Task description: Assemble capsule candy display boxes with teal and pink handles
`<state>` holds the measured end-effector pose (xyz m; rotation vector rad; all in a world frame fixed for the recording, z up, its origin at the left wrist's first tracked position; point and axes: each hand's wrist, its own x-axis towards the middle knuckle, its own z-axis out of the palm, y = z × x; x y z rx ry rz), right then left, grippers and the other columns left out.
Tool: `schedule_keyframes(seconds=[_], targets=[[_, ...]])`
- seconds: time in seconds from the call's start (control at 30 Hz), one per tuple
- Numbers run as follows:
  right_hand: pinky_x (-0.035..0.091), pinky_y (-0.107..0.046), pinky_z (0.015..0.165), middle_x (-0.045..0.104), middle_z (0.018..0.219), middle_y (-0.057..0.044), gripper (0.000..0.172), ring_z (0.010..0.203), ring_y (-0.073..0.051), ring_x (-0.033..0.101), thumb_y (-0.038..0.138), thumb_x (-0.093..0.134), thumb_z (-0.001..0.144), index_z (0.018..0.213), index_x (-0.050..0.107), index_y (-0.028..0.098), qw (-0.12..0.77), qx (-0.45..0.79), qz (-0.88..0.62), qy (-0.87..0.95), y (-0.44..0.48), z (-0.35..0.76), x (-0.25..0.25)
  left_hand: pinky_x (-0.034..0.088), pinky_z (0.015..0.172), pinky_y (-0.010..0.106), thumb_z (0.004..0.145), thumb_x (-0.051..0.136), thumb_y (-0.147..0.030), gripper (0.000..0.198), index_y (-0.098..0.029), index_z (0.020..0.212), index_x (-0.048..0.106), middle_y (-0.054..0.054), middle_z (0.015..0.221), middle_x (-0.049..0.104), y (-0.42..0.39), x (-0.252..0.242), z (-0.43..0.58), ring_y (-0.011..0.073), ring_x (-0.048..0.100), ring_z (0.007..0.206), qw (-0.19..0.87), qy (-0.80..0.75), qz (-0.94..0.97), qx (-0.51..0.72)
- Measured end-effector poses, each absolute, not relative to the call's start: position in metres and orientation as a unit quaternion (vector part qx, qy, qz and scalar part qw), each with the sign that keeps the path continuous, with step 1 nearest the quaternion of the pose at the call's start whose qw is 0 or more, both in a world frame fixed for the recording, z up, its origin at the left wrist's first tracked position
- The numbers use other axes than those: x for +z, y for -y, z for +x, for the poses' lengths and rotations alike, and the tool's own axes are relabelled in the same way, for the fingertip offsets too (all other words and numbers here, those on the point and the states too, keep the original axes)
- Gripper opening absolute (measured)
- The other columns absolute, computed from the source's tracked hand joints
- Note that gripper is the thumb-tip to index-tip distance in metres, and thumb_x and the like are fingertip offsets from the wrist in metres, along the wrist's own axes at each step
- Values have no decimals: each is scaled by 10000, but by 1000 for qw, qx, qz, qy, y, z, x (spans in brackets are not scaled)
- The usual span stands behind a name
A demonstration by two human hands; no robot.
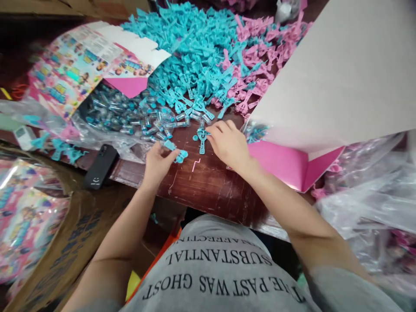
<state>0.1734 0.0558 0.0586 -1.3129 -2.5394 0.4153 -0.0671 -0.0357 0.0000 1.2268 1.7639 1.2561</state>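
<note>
My left hand [158, 162] is closed on a small teal plastic toy piece [177, 152] at the front of the dark wooden table [208, 186]. My right hand [229, 143] rests palm down with fingers curled, its fingertips on another teal plastic piece [202, 141] lying flat on the table. Just beyond both hands lies a big heap of teal plastic pieces [191, 52], with a heap of pink plastic pieces [260, 47] to its right. A pile of small clear capsules with teal caps [130, 115] spills from a plastic bag on the left.
A printed colourful box [78, 65] lies open at the back left. A large white and pink box flap [334, 73] stands at the right. A black phone [100, 167] sits near the table's left edge. Cardboard cartons [61, 251] and plastic bags [373, 203] flank me.
</note>
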Motion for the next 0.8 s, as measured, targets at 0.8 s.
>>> schedule_keyframes(seconds=[0.8], targets=[[595, -363, 937, 775, 1139, -64, 299, 992, -186, 747, 442, 754, 978, 1165, 689, 219, 223, 606, -235, 726, -24, 140, 44, 574, 530, 212, 888, 843, -456, 282, -225, 1050, 848, 87, 1130, 741, 96, 25, -81, 131, 739, 732, 555, -543, 457, 435]])
